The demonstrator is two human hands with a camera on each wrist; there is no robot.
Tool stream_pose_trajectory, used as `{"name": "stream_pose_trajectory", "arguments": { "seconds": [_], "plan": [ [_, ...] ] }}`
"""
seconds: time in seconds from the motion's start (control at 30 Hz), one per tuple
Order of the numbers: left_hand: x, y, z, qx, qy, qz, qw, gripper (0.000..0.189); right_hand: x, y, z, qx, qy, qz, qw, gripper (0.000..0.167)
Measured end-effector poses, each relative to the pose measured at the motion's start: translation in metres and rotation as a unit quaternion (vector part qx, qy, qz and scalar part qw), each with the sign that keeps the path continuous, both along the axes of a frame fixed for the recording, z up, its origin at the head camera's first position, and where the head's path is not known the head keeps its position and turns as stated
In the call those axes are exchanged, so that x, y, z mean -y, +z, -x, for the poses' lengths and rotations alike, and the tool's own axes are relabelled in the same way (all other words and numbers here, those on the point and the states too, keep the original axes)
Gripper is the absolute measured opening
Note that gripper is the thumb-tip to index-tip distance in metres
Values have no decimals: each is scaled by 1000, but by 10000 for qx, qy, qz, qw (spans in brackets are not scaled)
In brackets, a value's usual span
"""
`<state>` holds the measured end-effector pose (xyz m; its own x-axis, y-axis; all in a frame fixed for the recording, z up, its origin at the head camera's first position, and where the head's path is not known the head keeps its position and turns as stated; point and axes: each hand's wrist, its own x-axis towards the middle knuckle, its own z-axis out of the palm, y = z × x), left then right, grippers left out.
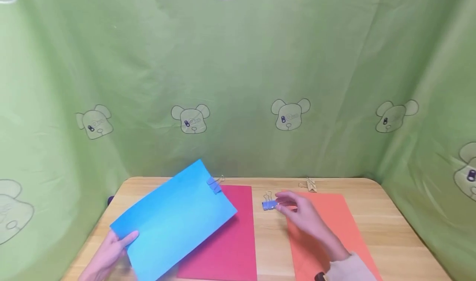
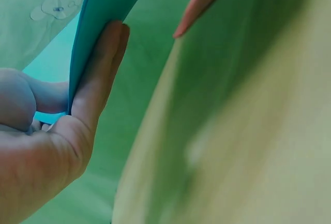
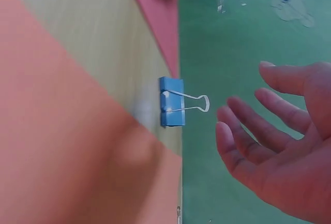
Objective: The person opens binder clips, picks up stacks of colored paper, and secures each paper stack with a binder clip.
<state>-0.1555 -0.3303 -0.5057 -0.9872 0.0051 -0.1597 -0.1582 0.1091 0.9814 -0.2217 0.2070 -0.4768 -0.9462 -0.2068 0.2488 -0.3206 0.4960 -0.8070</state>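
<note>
Left hand (image 1: 109, 250), head view: clamped on one end of the blue paper (image 1: 174, 219), thumb on top, with the paper tipped up partly over the red paper (image 1: 238, 248)
Right hand (image 1: 303, 213), head view: fingers apart, just beside the loose blue clip (image 1: 269, 205), which sits on the table (image 1: 394, 231) between the red paper and the orange paper (image 1: 334, 215)
Other clips, head view: the stuck-on blue clip (image 1: 214, 186) bites the blue paper at the end away from the left hand; the tan clip (image 1: 311, 185) is by the back edge of the orange paper, but I cannot tell if it bites
Blue paper, left wrist view: pinched, thumb on one side and fingers on the other
Loose blue clip, right wrist view: a gap shows between it and the right hand, and its wire loop points to the fingers
Could go wrong: a bump from the fingertips might tip the loose blue clip over; the blue paper could sag or slip, because only one end is held
How many I see: two hands, one blue paper, one red paper, one orange paper, two blue clips, one tan clip, one table
</note>
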Motion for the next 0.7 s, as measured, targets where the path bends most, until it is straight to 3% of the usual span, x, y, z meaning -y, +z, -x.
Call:
{"name": "stream_pose_trajectory", "arguments": {
  "seconds": [0.17,0.37,0.7],
  "plan": [
    [12,-11,-8,210,351,-306,9987,48,7,-3,15,-247,107,-786,9965,40],
    [21,-20,-17,368,357,-337,9981,52,14,-5,35,-642,209,-1621,9845,52],
    [23,-30,-22,675,612,-771,9929,65,22,-9,55,-747,292,-2324,9693,51]
  ]
}}
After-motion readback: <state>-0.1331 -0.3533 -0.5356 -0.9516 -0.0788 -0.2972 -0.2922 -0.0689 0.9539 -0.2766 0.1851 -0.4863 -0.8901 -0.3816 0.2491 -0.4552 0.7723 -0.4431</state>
